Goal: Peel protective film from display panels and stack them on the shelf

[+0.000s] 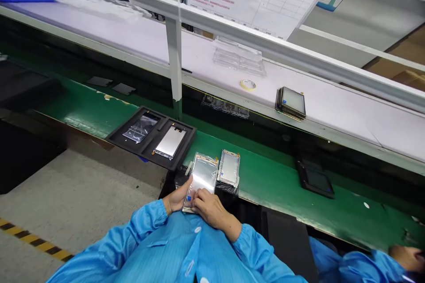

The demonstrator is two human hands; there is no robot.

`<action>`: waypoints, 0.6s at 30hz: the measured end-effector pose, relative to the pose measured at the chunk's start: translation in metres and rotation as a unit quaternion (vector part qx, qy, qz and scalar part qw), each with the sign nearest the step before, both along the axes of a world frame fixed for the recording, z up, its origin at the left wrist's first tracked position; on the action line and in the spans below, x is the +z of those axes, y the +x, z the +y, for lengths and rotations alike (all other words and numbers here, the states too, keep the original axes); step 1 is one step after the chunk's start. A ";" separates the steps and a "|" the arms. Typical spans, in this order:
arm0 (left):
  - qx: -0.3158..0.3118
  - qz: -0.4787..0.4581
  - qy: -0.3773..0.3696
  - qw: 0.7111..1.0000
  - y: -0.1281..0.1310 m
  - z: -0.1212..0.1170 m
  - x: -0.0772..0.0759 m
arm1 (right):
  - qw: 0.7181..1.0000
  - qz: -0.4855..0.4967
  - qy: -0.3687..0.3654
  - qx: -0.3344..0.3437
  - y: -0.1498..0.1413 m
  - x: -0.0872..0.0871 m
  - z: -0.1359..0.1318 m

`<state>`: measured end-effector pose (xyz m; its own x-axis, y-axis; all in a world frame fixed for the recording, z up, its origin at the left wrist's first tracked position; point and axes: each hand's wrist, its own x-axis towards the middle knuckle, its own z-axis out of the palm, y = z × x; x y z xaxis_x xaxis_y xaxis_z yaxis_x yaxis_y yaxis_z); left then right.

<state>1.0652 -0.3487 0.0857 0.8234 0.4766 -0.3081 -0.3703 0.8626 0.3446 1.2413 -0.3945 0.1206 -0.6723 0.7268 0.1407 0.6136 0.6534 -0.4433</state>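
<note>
My left hand (178, 196) grips the left edge of a phone screen (204, 173), a flat silvery panel with a pale frame, shiny film and a blue tab near its lower end. Bent and closed, the fingers of my right hand (212, 207) press on the panel's lower right part; whether they pinch the film there is hidden. Just right of it, a similar framed panel (229, 168) lies on the bench edge over black wrapping. To the left, a black foam tray (151, 149) holds a dark screen (141, 127) and a silver-backed screen (170, 141) in separate recesses.
On the white shelf (206, 64) are a stack of framed panels (290, 101), a tape roll (248, 84) and clear plastic trays (239, 61). A black tray (314, 177) rests on the green bench (265, 177). A co-worker's hand (407, 257) shows at right. A post (172, 44) rises ahead.
</note>
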 end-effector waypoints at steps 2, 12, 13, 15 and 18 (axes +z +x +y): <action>-0.004 0.007 0.034 0.999 -0.005 -0.002 0.003 | 0.994 0.073 -0.062 -0.054 0.000 -0.004 0.003; -0.016 0.039 0.180 0.983 -0.015 -0.008 0.009 | 0.656 0.475 0.117 -0.574 0.147 0.061 0.064; -0.010 0.045 0.184 0.982 -0.015 -0.008 0.010 | 0.675 0.416 0.161 -0.588 0.157 0.065 0.061; -0.002 0.052 0.186 0.981 -0.015 -0.007 0.012 | 0.749 0.301 0.154 -0.570 0.158 0.065 0.052; 0.012 0.066 0.175 0.982 -0.013 -0.005 0.018 | 0.839 0.306 -0.043 -0.448 0.127 0.051 0.043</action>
